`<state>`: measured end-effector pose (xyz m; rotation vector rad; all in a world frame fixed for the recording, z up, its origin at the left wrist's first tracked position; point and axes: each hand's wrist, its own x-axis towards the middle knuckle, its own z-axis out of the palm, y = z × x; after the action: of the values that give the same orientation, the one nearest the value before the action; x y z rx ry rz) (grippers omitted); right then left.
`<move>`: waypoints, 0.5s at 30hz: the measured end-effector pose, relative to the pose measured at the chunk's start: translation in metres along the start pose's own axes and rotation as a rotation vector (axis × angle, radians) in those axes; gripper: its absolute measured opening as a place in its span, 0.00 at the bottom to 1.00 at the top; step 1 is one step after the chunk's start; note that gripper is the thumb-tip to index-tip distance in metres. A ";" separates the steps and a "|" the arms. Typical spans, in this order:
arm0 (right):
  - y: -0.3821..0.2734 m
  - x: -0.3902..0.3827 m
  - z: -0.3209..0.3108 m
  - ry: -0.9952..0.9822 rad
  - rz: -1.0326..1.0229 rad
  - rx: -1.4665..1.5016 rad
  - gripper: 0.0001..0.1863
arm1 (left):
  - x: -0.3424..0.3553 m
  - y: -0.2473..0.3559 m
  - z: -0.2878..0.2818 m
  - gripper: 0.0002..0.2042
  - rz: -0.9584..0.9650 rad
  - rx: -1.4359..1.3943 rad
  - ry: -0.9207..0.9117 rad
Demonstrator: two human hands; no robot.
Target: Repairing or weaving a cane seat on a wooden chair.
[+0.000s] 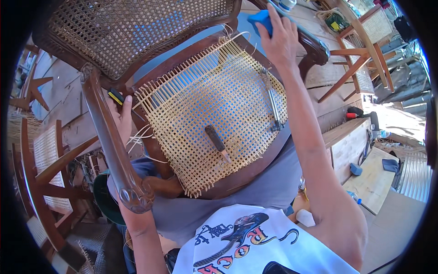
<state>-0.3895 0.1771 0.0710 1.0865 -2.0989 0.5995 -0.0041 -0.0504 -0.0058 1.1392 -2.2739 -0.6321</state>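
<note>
In front of me stands a carved dark wooden armchair (102,137) with a woven cane back (132,23). Its half-woven cane seat (191,123) has long loose strands along the far side. My left hand (121,119), partly hidden behind the left armrest, is closed on a tool with a black-and-yellow handle (116,96). Beside the far right armrest, my right hand (282,43) grips a blue piece (260,20); whether it is cloth or sponge I cannot tell. A knife (217,143) with a dark handle and a slim silver tool (271,98) lie on the weave.
Wooden chairs with cane panels stand at the left (29,173) and far right (365,55). To the right is a low wooden bench (344,132). A pale board (372,182) carries small blue-grey pieces. Loose cane strands (143,137) stick out at the seat's left.
</note>
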 end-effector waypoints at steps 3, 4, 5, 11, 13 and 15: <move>-0.012 0.006 0.057 -0.053 0.020 -0.053 0.34 | -0.002 0.004 -0.002 0.30 -0.072 -0.226 -0.088; -0.014 -0.002 0.077 -0.176 0.077 -0.049 0.34 | -0.004 -0.002 0.001 0.30 -0.042 -0.240 -0.009; -0.009 -0.023 0.096 -0.179 0.069 -0.050 0.34 | -0.006 -0.005 0.004 0.30 -0.011 -0.258 0.065; 0.015 -0.050 0.131 -0.279 0.067 0.326 0.30 | -0.017 0.000 -0.003 0.24 -0.113 -0.408 0.073; 0.031 -0.048 0.126 -0.382 -0.126 0.154 0.20 | -0.017 -0.002 0.003 0.27 -0.150 -0.479 0.030; 0.022 -0.036 0.124 -0.369 -0.208 0.135 0.17 | -0.016 0.003 -0.007 0.30 -0.186 -0.517 0.021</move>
<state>-0.4379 0.1255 -0.0387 1.5704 -2.2353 0.4711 0.0066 -0.0363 -0.0024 1.0870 -1.8364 -1.1895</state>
